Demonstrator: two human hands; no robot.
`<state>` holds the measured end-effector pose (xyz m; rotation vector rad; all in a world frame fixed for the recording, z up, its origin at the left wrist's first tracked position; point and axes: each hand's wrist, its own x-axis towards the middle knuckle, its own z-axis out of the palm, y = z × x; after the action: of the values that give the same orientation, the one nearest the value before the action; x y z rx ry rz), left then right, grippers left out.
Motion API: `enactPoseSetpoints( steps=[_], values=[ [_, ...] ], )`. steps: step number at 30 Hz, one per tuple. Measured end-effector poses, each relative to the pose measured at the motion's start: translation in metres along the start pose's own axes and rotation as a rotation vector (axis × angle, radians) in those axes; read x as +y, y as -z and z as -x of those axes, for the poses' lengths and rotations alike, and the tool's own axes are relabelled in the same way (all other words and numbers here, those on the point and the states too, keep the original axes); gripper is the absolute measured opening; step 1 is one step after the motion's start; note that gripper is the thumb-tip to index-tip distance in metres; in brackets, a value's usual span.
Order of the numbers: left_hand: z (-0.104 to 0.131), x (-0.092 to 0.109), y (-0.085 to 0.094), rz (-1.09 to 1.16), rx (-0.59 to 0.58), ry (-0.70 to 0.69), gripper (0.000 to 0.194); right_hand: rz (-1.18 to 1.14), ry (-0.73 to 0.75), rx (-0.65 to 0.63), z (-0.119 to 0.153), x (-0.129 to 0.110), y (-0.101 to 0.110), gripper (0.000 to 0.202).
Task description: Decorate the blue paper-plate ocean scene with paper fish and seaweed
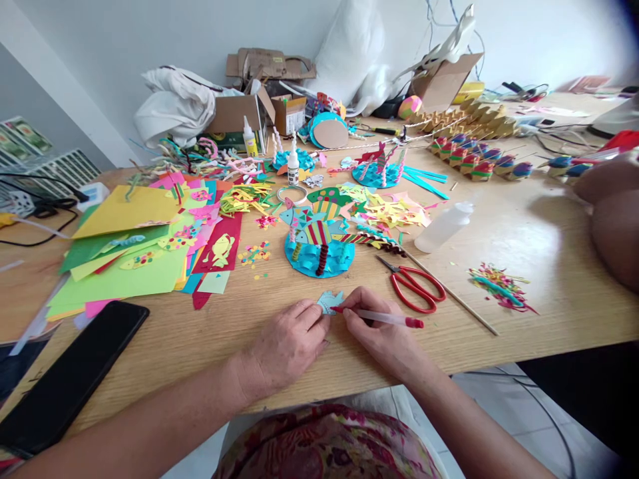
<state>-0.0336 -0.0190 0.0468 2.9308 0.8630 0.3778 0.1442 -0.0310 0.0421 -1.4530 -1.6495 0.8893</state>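
Observation:
Between my hands near the table's front edge lies a small light-blue paper fish [329,303] with dotted marks on it. My left hand [297,336] has its fingers closed at the fish's left edge, pinning or pinching it. A red pen [384,318] with a clear barrel and red end rests in the closed fingers of my right hand [377,329], its tip at the fish's right side. Just beyond stands a round blue paper base [319,263] carrying striped paper fish [319,233] on twisted stems. Red-handled scissors [417,286] lie to the right of my right hand.
Coloured paper sheets [130,266] and a black phone [74,372] cover the left. A thin wooden stick [449,293], a translucent bottle [443,228] and paper scraps [502,287] lie right. Behind are a white glue bottle [293,166] and boxes [234,114]. Another person's arm [614,213] reaches in at right.

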Motion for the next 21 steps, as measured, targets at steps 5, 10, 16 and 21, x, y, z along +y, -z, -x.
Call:
enactPoseSetpoints(
  steps=[5, 10, 16, 21],
  values=[
    [-0.0007, 0.0002, -0.0012, 0.014, 0.004, 0.015, 0.021, 0.026, -0.005, 0.0, -0.0006, -0.0029, 0.0007, 0.008],
    [-0.0007, 0.0003, -0.0022, 0.003, 0.007, 0.001, 0.022, 0.037, 0.0, -0.011, -0.0013, -0.0027, 0.0, 0.008],
    [0.0001, -0.0006, -0.0024, 0.004, 0.002, -0.002, 0.023, 0.031, 0.008, 0.002, -0.0007, -0.0011, -0.0004, 0.008],
    [-0.0006, -0.0007, -0.0016, 0.0, -0.004, 0.002, 0.023, 0.039, 0.001, 0.002, -0.0006, -0.0023, -0.0004, 0.008]
  ],
)
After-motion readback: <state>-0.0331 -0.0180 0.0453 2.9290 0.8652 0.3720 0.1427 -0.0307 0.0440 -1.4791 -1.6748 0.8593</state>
